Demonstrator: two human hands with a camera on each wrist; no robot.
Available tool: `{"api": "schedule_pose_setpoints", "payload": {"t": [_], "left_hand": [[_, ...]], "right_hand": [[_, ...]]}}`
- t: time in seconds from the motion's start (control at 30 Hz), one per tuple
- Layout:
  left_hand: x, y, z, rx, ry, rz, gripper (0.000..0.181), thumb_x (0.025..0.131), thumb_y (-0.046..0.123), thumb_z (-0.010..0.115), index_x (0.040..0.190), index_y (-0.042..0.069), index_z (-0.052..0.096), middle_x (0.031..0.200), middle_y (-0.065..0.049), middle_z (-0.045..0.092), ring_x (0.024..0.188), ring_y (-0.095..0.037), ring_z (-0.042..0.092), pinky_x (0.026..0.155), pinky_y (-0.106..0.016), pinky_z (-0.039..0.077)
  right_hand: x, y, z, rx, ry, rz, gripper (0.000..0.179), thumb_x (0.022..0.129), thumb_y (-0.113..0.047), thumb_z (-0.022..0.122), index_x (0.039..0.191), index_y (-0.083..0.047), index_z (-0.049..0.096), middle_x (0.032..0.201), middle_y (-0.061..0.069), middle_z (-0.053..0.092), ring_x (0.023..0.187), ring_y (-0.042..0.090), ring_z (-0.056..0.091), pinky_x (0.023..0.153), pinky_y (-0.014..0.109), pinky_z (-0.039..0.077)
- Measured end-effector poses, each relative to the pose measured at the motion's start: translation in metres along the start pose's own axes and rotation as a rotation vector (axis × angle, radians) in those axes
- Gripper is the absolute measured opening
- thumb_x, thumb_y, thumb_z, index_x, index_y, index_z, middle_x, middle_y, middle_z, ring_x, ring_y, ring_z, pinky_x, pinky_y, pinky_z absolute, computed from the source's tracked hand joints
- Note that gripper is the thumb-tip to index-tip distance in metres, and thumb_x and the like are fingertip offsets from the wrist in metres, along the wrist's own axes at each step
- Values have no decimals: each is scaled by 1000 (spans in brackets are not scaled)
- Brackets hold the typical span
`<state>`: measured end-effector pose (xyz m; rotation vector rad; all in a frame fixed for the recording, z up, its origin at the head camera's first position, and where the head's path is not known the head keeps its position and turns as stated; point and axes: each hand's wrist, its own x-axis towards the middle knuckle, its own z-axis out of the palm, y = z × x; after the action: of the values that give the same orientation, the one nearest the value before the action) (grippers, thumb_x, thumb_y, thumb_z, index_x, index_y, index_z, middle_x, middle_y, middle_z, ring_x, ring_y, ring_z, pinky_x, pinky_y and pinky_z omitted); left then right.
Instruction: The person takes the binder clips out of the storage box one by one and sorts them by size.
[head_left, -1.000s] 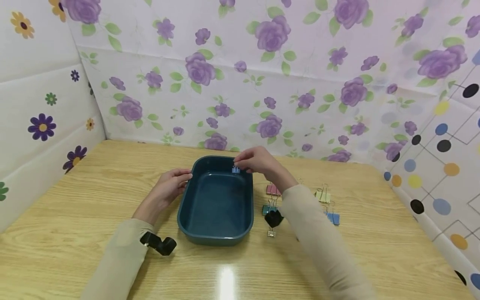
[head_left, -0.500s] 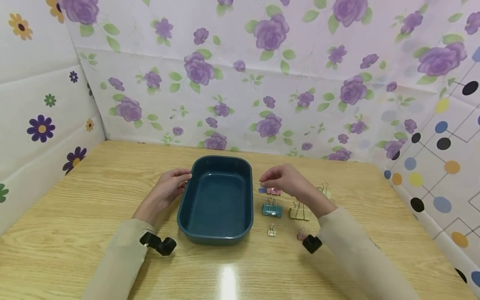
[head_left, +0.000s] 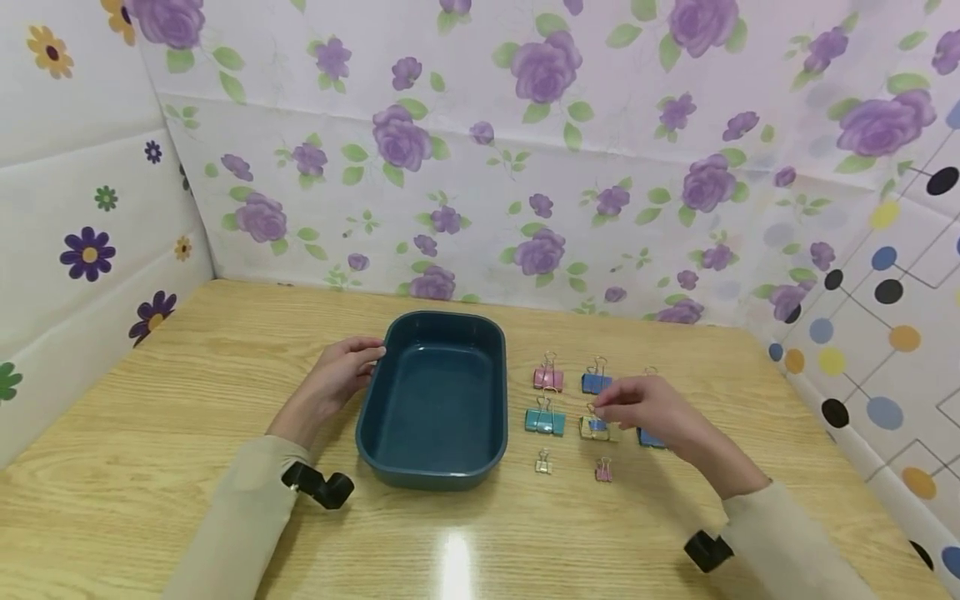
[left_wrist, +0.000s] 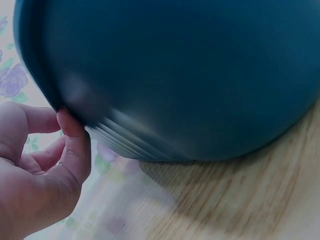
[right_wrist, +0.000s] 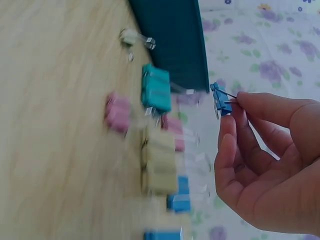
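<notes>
A dark teal rectangular tray stands in the middle of the table in the head view. My left hand pinches its left rim between thumb and fingers, also seen close up in the left wrist view. My right hand holds a small blue binder clip by its wire handle, off the table. In the head view that clip overlaps a large yellow binder clip. Around it lie a teal clip, a larger pink clip and a blue clip.
A small pale clip and a small pink clip lie nearer the front. Another blue clip is partly covered by my right hand. Floral cloth hangs behind the table, with patterned cloth at both sides.
My right hand has carried the small blue binder clip from the tray's far right corner rightward and toward me, over the clips. The left hand and tray have stayed put.
</notes>
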<state>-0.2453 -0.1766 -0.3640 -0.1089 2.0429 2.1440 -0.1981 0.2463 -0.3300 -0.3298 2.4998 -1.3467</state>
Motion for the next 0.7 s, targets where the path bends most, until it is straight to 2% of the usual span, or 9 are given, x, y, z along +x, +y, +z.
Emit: {"api": "schedule_pose_setpoints", "payload": {"t": [0.13,0.4,0.7], "left_hand": [[0,0,0,-2,1,-2,36,101,11,50,130,-8,44,104,-5,51,74,-7,54,67,-19,48],[-2,1,-1,8,2,-5,36,101,12,50,131,-7,44,105,-5,51,75,-8,54,68,-19,48],[-2,2,0,3,4,-12,37,101,12,51,131,-7,44,106,-6,52,76,-9,55,69,-20,48]], "right_hand": [[-14,15,-11,0,-4,34,28,92,-20,68,107,3,65,100,9,65,91,34,58,73,45,50],[-32,37,-20,17,-15,96,27,92,-20,68,107,2,65,106,9,64,90,24,60,77,40,51],[-45,63,-34,34,-53,146,32,92,-21,67,110,5,64,98,7,65,78,27,61,71,37,52]]}}
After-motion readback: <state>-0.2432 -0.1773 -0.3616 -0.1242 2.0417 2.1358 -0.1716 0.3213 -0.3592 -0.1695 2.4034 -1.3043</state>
